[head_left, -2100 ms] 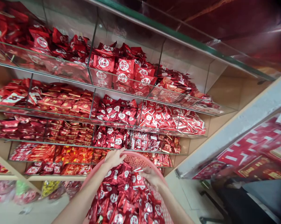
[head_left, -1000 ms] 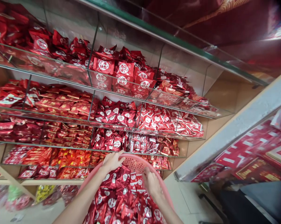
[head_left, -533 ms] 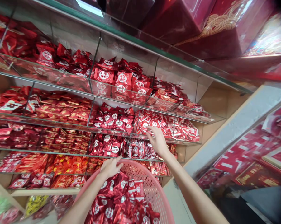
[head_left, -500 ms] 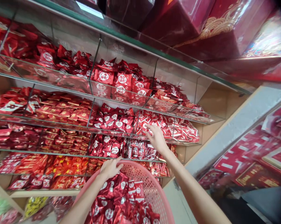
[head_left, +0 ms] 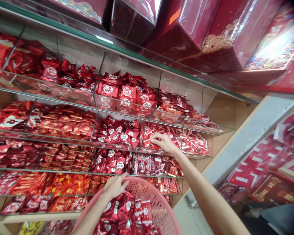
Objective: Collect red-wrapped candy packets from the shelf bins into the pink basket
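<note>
A pink perforated plastic basket (head_left: 161,209) stands at the bottom middle, holding many small red wrapped packets (head_left: 120,209) with white labels. My left hand (head_left: 114,186) grips the basket's far rim, thumb inside and fingers over the edge. Up on the shelf, my right hand (head_left: 163,143) reaches over the front glass into a compartment of small red-and-white packets (head_left: 171,132). Its thumb and fingers are pinched together at one packet there; the fingers partly hide it.
Glass-fronted shelves (head_left: 122,148) with dividers hold red packets in several tiers. Overhead, a thick glass shelf edge (head_left: 137,54) carries large dark red boxes (head_left: 171,36). A wooden side panel (head_left: 222,147) stands on the right, with red packaged goods (head_left: 252,163) beyond it.
My right hand's fingers have closed from a spread pose into a pinch at the packets. The view has tilted slightly upward. My left hand stays on the basket rim.
</note>
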A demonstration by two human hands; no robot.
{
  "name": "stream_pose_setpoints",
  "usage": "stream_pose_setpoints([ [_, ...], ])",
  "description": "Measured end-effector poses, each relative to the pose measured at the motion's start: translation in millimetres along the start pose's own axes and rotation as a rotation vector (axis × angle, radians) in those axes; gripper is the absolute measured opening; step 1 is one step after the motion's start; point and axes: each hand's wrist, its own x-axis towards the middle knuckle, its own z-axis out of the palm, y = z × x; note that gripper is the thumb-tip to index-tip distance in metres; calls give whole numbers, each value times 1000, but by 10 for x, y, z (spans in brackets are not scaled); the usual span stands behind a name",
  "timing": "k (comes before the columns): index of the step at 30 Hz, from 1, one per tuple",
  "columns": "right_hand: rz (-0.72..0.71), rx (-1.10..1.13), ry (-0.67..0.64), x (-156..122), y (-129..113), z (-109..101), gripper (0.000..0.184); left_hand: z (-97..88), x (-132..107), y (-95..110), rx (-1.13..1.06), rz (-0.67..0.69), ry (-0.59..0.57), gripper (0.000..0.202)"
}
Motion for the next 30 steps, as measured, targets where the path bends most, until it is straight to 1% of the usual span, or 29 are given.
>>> stream_pose_setpoints([
  [3,138,156,116,56,57,-20,26,6,4,-2,5,1,3,56],
  [4,186,157,169,95,75,-27,27,11,6,-3,5,-5,0,56],
  [7,301,-23,287,261,116,-52,28,32,13,-8,4,-27,-14,56],
  [9,340,-164,327,392,135,-68,28,46,15,-12,6,-32,-11,56],
  [12,376,-296,387,566,151,-59,27,51,14,-15,7,-19,3,55],
  [14,412,-387,415,647,141,-8,27,43,9,-15,1,-11,4,55],
  [17,458,-502,428,714,87,139,26,30,2,-15,-5,-17,-3,55],
  [20,476,-583,423,740,7,307,30,30,1,-20,-2,-17,1,56],
  [23,462,-645,427,742,-52,422,38,36,6,-26,-3,-2,14,57],
  [26,412,-757,461,728,-64,471,45,37,12,-27,-1,3,18,56],
  [28,378,-822,472,717,-52,484,44,37,16,-29,-2,-1,11,56],
  [30,373,-846,455,712,-36,492,44,40,18,-33,-2,3,6,55],
])
